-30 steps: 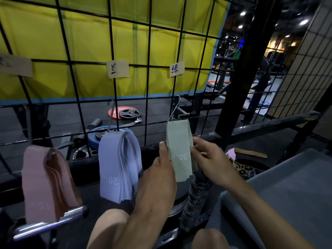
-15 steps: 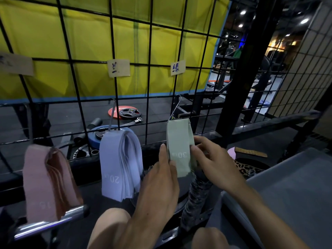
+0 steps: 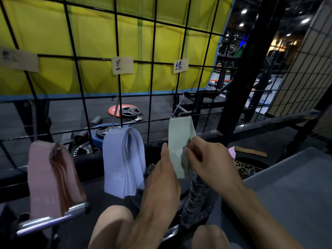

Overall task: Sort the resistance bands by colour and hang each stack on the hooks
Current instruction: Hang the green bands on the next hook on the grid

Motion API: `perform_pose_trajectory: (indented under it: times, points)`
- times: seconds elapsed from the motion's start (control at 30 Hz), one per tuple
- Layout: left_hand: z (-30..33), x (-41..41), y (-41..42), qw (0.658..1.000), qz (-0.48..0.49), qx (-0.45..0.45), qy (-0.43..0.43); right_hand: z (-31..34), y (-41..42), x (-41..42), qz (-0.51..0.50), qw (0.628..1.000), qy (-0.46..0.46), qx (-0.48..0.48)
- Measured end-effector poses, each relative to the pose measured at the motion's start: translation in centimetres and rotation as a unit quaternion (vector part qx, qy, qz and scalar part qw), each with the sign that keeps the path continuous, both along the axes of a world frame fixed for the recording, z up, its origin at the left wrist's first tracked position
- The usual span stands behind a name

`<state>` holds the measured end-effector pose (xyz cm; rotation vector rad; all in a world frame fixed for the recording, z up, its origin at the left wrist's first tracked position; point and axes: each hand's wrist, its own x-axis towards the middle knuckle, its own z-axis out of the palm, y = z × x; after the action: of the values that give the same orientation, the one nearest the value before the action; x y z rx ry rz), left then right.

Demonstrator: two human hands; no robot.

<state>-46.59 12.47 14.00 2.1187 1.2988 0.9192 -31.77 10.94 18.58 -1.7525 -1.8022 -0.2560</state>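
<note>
Three stacks of resistance bands hang from wire hooks on a black grid panel [image 3: 152,83]. The pink stack [image 3: 48,177] is on the left, the lilac-blue stack [image 3: 120,162] in the middle, the pale green stack [image 3: 179,139] on the right under its hook [image 3: 177,106]. My left hand [image 3: 165,177] holds the green stack's left edge, thumb up along it. My right hand [image 3: 206,159] pinches the stack's right edge with curled fingers. Paper labels [image 3: 122,65] sit on the grid above each hook.
A grey tray surface [image 3: 291,191] lies at the lower right. A leopard-print strap [image 3: 246,168] and a tan strip [image 3: 251,151] lie beyond it. Weight plates [image 3: 125,110] rest on the floor behind the grid. A chrome bar [image 3: 52,218] crosses the lower left.
Both hands have slid slightly upward along the green stack, and the stack hangs a little higher and straighter. The pink and blue stacks have not moved.
</note>
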Motion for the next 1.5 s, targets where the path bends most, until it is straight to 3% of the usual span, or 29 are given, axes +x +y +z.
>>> perform_pose_trajectory:
  times: [0.27, 0.4, 0.47, 0.57, 0.63, 0.77, 0.9, 1.07, 1.2, 1.5]
  points:
    - [-1.1, -0.8, -1.9, 0.994, -0.009, -0.041, 0.101, 0.1, -1.8, -0.1, -0.01, 0.998, 0.054, 0.042]
    - [-0.3, -3.7, -4.0, 0.984, -0.062, -0.037, 0.164, 1.3, -2.5, -2.9, 0.053, 0.992, 0.087, 0.079]
    - [1.1, -6.3, -5.1, 0.987, -0.104, 0.011, 0.12, 1.9, -2.0, -4.6, 0.097, 0.988, 0.095, 0.08]
    - [3.4, -10.2, -5.5, 0.983, 0.0, 0.154, -0.099, 2.6, -0.1, -7.0, 0.154, 0.981, 0.105, 0.053]
    - [4.6, -11.7, -4.2, 0.959, 0.07, 0.208, -0.178, 2.8, 1.4, -8.3, 0.179, 0.977, 0.109, 0.036]
    - [6.5, -12.5, -0.6, 0.949, 0.122, 0.279, -0.085, 2.9, 3.2, -9.9, 0.226, 0.962, 0.151, 0.012]
    - [6.6, -11.7, 1.4, 0.945, 0.139, 0.295, -0.013, 2.9, 3.6, -9.4, 0.277, 0.939, 0.204, -0.001]
    - [6.3, -11.3, 2.8, 0.945, 0.136, 0.296, 0.04, 2.5, 4.3, -8.9, 0.27, 0.941, 0.202, 0.011]
    - [5.8, -11.7, 3.1, 0.941, 0.139, 0.307, 0.017, 2.8, 4.8, -9.0, 0.262, 0.94, 0.216, 0.037]
    - [2.9, -12.0, 1.2, 0.962, 0.07, 0.24, -0.113, 1.0, 3.3, -9.4, 0.253, 0.917, 0.309, -0.007]
